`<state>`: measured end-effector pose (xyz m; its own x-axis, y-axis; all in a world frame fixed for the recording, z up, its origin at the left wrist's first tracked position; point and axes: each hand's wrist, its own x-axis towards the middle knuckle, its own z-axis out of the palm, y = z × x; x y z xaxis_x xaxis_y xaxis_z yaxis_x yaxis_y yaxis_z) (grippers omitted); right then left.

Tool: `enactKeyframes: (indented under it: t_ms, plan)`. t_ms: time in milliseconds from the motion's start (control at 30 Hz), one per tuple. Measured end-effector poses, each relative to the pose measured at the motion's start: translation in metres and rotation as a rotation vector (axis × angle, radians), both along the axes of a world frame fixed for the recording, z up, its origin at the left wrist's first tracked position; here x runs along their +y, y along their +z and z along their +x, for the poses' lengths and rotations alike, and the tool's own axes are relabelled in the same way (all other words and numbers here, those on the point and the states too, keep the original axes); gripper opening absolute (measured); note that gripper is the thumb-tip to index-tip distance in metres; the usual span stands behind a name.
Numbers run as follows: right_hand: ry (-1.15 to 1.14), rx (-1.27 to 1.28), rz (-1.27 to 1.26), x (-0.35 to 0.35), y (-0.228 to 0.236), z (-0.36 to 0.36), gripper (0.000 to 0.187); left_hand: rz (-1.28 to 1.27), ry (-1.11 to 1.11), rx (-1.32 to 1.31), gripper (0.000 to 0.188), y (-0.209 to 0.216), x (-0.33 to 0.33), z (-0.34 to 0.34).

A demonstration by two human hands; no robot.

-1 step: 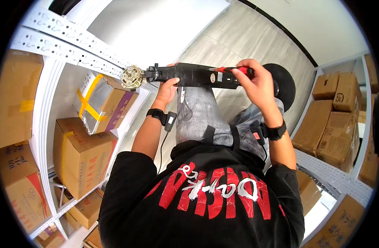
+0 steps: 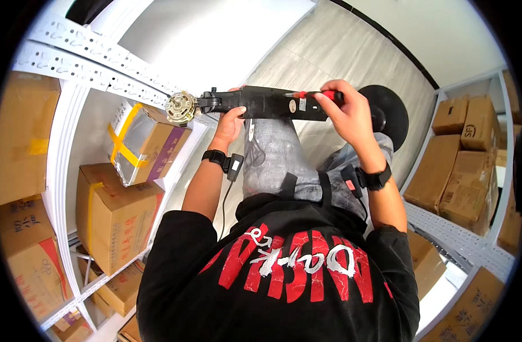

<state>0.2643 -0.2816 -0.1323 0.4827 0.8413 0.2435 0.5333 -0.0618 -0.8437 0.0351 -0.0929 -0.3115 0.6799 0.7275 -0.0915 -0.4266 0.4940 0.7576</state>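
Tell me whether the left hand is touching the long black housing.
Touching. The head view shows the left hand gripping the long black housing at its left end, thumb lapped over the near edge.

A storeroom is suggested: taped cardboard cartons (image 2: pixel 121 216) are stacked on perforated white metal shelving (image 2: pixel 90 74) to the left of the left fingers (image 2: pixel 236 113), and more cartons (image 2: pixel 433 168) are shelved to the right of the right fingers (image 2: pixel 332 108); grey wood-grain flooring (image 2: pixel 298 51) is seen beyond both.
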Motion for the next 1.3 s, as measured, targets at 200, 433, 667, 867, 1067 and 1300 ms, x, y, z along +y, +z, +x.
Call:
enactKeyframes:
  t_ms: [200,433,667,867,1067,1300]
  plan:
    - [-0.003,0.037,-0.009,0.011,-0.033,0.001,0.025,0.001,0.011,0.011,0.059,-0.010,-0.010,-0.006]
    - [-0.010,0.101,0.088,0.009,-0.058,0.033,0.024,-0.020,0.043,0.084,0.062,-0.004,-0.012,-0.006]
    - [0.080,0.237,0.045,0.016,-0.075,0.034,0.022,-0.059,0.114,0.105,0.067,-0.003,-0.011,0.001]
    - [0.041,0.323,0.062,0.031,-0.088,0.038,0.020,-0.077,0.101,0.100,0.068,-0.001,-0.014,0.006]
    - [0.014,0.495,0.079,0.038,-0.100,0.041,0.018,-0.045,0.093,0.123,0.074,0.002,-0.011,0.010]
    - [0.029,0.589,0.056,0.047,-0.097,0.039,0.020,-0.035,0.065,0.080,0.077,-0.001,0.000,0.015]
